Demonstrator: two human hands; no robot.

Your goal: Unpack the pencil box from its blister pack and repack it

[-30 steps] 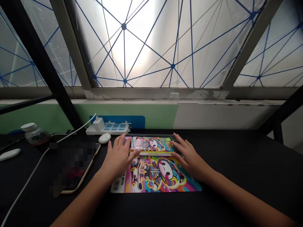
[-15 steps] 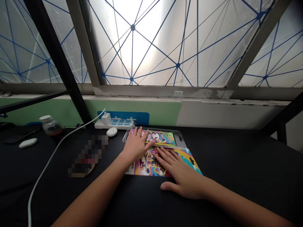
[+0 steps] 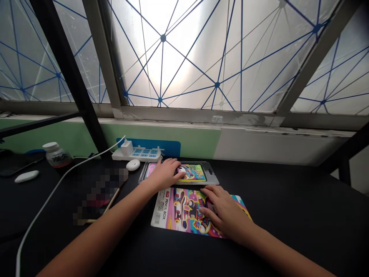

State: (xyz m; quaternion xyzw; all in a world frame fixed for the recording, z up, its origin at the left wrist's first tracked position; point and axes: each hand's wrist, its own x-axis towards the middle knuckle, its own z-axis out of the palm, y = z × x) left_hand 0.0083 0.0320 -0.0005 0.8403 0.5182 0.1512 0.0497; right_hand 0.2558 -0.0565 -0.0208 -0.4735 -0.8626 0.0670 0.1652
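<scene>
While daylight is glowing through the window (image 3: 187, 65), left hand (image 3: 165, 172): it is lying palm down across the clear plastic tray (image 3: 212, 178), its fingers apart; whether it is pressing or merely resting, I cannot tell from where I am standing.

Right hand (image 3: 226, 209): it is covering the right part of the printed card (image 3: 184, 213), thumb standing apart from the loosely bent fingers, whose tips are reaching the card's far edge.

Pencil box (image 3: 196, 173): it is sitting inside the tray, its colourful front facing up, its middle partly hiding under the left hand.

Printed card: it is lying flat and slightly turned on the black table (image 3: 288, 215), just on the near side of the tray, showing a bright cartoon and the words "PENCIL BOX" along its left end.

Power strip (image 3: 148, 154): it is standing along the wall behind the tray, carrying a white plug (image 3: 127, 147); a white cable (image 3: 49, 200) is running from there across the table's left side.

Left of the tray: a white rounded object (image 3: 133, 165) is resting near its corner, a pixelated flat item (image 3: 100, 196) is lying beside the left forearm, and a white-capped bottle (image 3: 57, 154) is standing farther off.
</scene>
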